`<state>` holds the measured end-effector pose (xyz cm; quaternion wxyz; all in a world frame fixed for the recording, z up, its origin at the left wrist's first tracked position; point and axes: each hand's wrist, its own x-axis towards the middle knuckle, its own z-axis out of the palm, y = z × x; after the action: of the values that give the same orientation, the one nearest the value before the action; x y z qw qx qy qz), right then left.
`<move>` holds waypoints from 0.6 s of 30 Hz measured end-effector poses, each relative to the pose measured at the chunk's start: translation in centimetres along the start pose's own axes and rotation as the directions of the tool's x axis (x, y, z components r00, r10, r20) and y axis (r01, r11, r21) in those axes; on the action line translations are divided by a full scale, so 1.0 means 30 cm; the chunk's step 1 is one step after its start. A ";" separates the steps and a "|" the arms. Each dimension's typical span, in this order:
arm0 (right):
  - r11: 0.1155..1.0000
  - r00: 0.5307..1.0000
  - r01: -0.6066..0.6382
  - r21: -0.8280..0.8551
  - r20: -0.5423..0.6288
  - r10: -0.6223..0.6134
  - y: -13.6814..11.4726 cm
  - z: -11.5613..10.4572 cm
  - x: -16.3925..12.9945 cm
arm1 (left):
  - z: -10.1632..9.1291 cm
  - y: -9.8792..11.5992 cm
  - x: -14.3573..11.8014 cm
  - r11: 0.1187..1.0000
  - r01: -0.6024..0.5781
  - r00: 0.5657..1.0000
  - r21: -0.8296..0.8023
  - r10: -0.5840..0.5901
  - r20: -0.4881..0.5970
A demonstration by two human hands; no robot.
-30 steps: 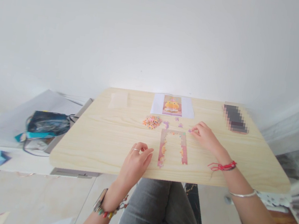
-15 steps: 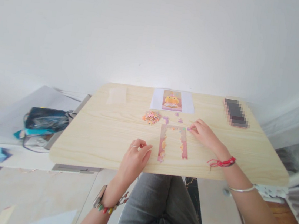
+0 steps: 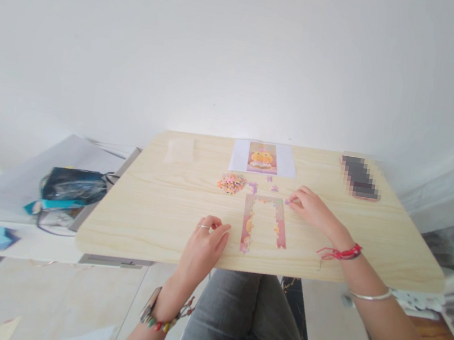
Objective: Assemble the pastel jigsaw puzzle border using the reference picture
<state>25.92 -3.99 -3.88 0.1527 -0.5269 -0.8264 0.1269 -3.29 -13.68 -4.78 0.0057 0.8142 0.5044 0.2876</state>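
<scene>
My right hand (image 3: 310, 210) pinches a small purple puzzle piece (image 3: 287, 202) just beside the top right corner of a partly joined jigsaw border (image 3: 246, 227). The border has a top and two sides, with bare table inside. On its left, my left hand (image 3: 206, 246) rests at the table's front part, fingers curled and thumb near the index finger; anything between them is too small to make out. Several loose pieces lie above the border, among them a purple cluster (image 3: 253, 187) and a single purple piece (image 3: 275, 188). A heap of mixed pieces (image 3: 232, 183) sits to their left.
Behind the pieces lies a white sheet with a printed yellow character picture (image 3: 263, 159). A blurred-out phone (image 3: 360, 177) is at the back right. A pale translucent packet (image 3: 180, 150) lies at the back left. Beyond the table's left edge stands a dark bag (image 3: 75, 187).
The whole view has shifted slightly, with the table now a little lower in the picture. My hands keep nearly the same places; the right still pinches the purple piece by the border's corner.
</scene>
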 end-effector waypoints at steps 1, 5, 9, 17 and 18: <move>1.000 1.000 0.002 0.003 -0.001 -0.002 -0.002 -0.002 0.002 | 0.002 -0.001 0.000 1.000 0.000 1.000 0.002 0.000 -0.004; 1.000 1.000 0.003 -0.003 0.000 -0.003 -0.006 -0.007 0.007 | 0.009 -0.007 0.001 1.000 0.006 1.000 -0.005 -0.006 -0.012; 1.000 1.000 0.015 -0.017 0.004 -0.015 -0.007 -0.005 0.007 | 0.010 -0.010 0.001 1.000 0.008 1.000 -0.007 -0.008 0.003; 0.998 0.998 0.030 -0.048 -0.053 -0.032 -0.012 -0.010 0.017 | 0.010 -0.014 -0.002 1.000 0.018 1.000 -0.010 -0.018 -0.003; 0.998 0.997 0.048 -0.046 -0.063 -0.051 -0.014 -0.012 0.020 | 0.011 -0.014 -0.002 1.000 0.018 1.000 -0.009 -0.018 -0.002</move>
<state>25.46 -3.59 -3.32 0.1703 -0.5134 -0.8365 0.0876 -3.50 -13.43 -5.20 0.0113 0.8092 0.5106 0.2906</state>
